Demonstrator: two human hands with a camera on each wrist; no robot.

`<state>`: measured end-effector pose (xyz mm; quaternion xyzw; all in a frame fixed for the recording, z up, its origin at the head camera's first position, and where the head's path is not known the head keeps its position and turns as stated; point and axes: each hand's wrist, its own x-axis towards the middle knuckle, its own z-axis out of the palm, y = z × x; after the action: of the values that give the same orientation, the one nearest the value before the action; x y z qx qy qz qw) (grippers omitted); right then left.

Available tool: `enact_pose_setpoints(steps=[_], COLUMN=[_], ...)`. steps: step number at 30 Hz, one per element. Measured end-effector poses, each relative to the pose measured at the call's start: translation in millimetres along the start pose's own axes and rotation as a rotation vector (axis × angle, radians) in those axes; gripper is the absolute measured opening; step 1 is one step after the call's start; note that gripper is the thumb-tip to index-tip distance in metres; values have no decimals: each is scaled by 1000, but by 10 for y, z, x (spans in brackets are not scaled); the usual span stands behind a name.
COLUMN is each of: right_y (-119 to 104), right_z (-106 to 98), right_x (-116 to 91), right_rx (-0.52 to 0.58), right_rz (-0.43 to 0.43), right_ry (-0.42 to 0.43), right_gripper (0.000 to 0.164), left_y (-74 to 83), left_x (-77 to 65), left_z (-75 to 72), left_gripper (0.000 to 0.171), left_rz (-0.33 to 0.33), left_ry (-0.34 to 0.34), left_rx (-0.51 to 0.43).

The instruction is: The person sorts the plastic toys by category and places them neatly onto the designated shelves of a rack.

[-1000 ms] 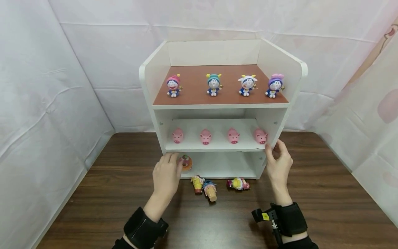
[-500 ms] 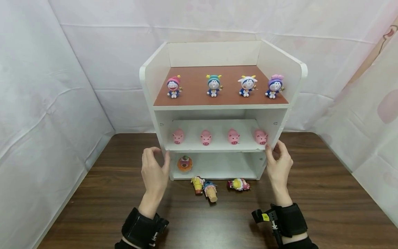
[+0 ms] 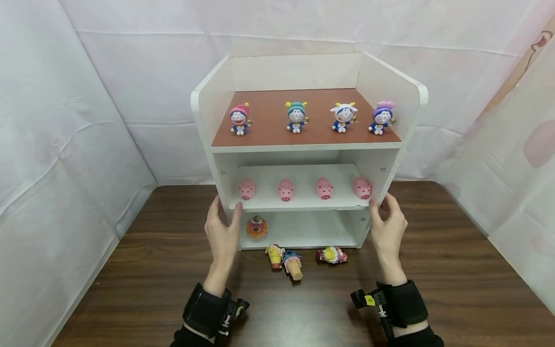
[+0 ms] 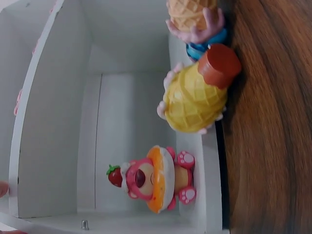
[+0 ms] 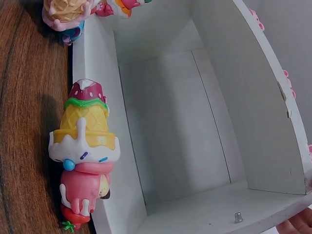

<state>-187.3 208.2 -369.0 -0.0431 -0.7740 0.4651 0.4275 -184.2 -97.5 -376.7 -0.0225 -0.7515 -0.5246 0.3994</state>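
A white three-tier toy shelf [image 3: 295,149] stands on the table. My left hand [image 3: 222,237] grips its left side panel, thumb at the front end of the middle board, fingers outside. My right hand [image 3: 388,229] holds the right side panel the same way; its fingers [image 5: 298,223] show outside the panel. On the bottom tier, at the left, sits a pink bear figurine [image 4: 146,178] with an orange ring and a strawberry on its head. Several pink pig heads [image 3: 286,191] line the middle tier. Several blue cat figurines in animal hats [image 3: 297,118] line the brown top.
Before the shelf lie a yellow-cone figurine [image 4: 195,97], a blue-topped figurine with a tan cone [image 3: 293,268] and a pink figurine with a yellow cone [image 5: 85,146]. White cloth [image 3: 86,144] hangs behind and at both sides of the wooden table [image 3: 282,313].
My left hand has left the bear figurine on the bottom tier, moved left and taken hold of the left side panel. The right hand has stayed on the right panel.
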Motion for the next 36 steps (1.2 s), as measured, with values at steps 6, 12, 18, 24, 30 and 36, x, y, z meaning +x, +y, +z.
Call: enact_pose_setpoints(steps=[6,12,18,24,30,36], right_y=[-11,3,-5,215,948,207], right_z=[-1,-21,-89,-193,-251,-462], right_x=[5,17,8,19,-13,-200], right_rx=[4,4,29,19,86,13], right_rz=[-7,-13,-38,-65,-108,-161], right_ry=[-3,-20,-47,-87,-93,-199], right_gripper=[24,24,26,24,22,14], left_y=[-24,-31,-24,-25,-37,-66], left_x=[-10,-12,-8,-9,-19,-32], left_z=[33,50,61,62,64,61], left_gripper=[44,42,41,40,40,41], left_rz=[-14,-28,-31,-26,-30,-19], left_ry=[-18,-13,-14,-13,-9,2], left_rx=[-28,-40,-48,-69,-99,-102])
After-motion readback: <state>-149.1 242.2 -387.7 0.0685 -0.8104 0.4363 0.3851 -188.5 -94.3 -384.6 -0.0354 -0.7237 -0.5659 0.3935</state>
